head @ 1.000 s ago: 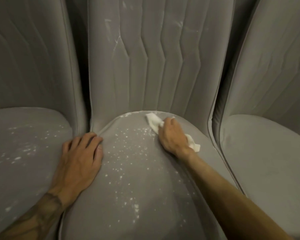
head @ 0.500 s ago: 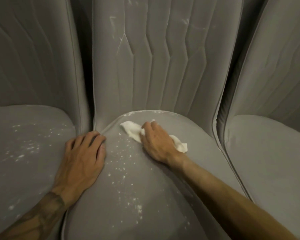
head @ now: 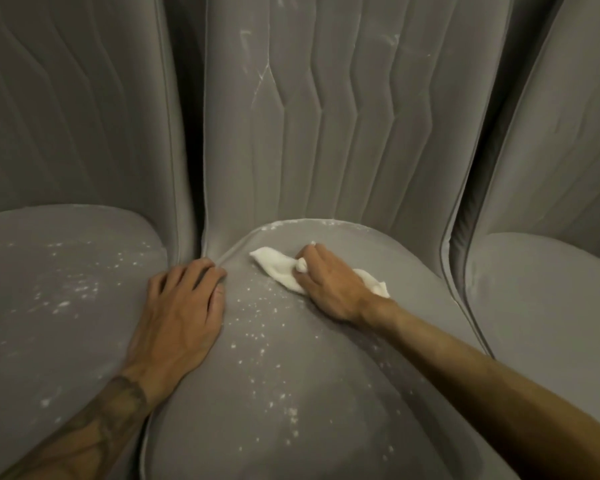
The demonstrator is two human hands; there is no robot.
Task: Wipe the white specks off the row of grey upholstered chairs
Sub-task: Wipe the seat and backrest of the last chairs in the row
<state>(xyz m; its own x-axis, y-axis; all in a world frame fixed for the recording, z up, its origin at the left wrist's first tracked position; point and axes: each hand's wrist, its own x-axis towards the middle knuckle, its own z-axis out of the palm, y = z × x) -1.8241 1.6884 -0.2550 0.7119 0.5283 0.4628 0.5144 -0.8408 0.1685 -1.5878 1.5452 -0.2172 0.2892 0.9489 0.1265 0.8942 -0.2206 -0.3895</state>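
- My right hand (head: 329, 285) grips a crumpled white cloth (head: 274, 266), fingers curled over it, pressing it onto the back part of the middle chair seat (head: 326, 393), near the backrest (head: 326, 133).
- The cloth pokes out on both sides of that hand.
- My left hand (head: 181, 313) lies flat, fingers straight, on the seat's left edge, beside the left chair seat (head: 66, 306).
- White specks (head: 257, 327) scatter over the middle seat between my hands and nearer me; more dot the left seat.
- Pale streaks mark the backrest.
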